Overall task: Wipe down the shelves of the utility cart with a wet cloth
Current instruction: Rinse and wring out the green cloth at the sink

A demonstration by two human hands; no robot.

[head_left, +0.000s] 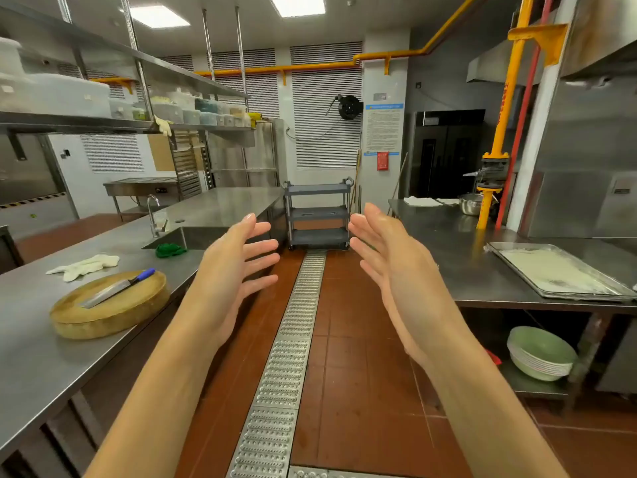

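A grey three-shelf utility cart (317, 214) stands at the far end of the aisle, against the louvred wall. A crumpled green cloth (170, 250) lies on the left steel counter by the sink's near corner. My left hand (238, 267) and my right hand (389, 260) are raised in front of me over the aisle, palms facing each other, fingers spread and straight. Neither hand holds anything. Both are well short of the cart and apart from the cloth.
The left counter (41, 353) carries a sink (196, 237) with a tap, white gloves (84, 266), and a round wooden chopping block (110, 305) with a blue-handled cleaver (119, 288). The right counter (458, 267) holds a floured tray (555, 270). A metal drain grate (289, 357) runs down the tiled floor.
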